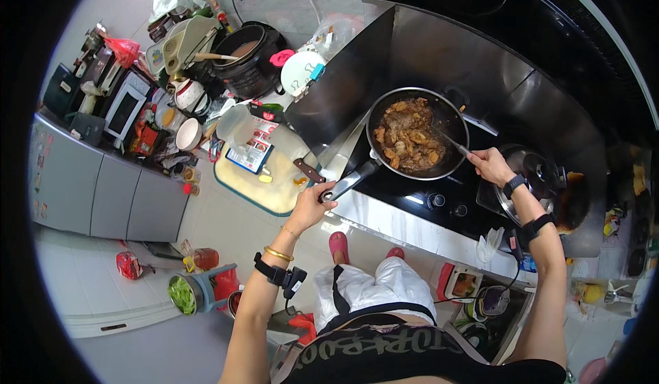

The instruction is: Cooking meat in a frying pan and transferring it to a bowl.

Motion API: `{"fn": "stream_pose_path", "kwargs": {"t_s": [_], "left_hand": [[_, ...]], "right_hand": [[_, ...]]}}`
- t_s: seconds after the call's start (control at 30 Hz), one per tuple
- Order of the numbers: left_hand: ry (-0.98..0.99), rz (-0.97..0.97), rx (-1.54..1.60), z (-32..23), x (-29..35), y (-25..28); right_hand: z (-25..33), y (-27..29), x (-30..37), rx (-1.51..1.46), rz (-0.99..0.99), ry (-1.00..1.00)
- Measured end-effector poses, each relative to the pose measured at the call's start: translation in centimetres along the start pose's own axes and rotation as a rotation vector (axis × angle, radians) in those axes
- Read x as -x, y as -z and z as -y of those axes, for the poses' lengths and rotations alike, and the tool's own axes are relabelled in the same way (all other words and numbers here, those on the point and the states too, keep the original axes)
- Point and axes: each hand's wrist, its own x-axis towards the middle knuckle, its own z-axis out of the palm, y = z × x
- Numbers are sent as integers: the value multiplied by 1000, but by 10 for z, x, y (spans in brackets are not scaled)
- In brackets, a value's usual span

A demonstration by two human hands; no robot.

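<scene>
A dark frying pan [461, 128] sits over the black cooktop, holding browned chunks of food [410, 137] in sauce. My left hand [314, 204] is closed round the end of the pan's long handle. In my right hand [491, 167] is the handle of a metal spatula [449, 140]; its far end dips among the food and is partly hidden by it. To the left of the pan handle, a knife with a brown handle [309, 170] lies on a pale cutting board [257, 190] with a few small food pieces.
A lidded pot [527, 171] stands right of the pan, by my right wrist. Steel splash panels [439, 54] rise behind the cooktop. Farther left are a black rice cooker [247, 71], a pale bowl [189, 134] and a plastic container [235, 124]. A pot of greens [182, 295] stands low at left.
</scene>
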Motion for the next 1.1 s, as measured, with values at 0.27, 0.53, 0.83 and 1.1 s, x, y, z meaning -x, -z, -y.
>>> {"fn": "stream_pose_path", "kwargs": {"t_s": [0.27, 0.53, 0.83, 1.1], "left_hand": [[4, 12, 191, 8, -8, -9], [52, 11, 142, -7, 4, -7], [54, 8, 169, -8, 7, -13], [-45, -31, 234, 6, 7, -21]], "right_hand": [[7, -38, 86, 748, -394, 524], [9, -6, 123, 1021, -541, 577], [25, 63, 63, 2, 75, -207], [-21, -29, 32, -512, 156, -214]]}}
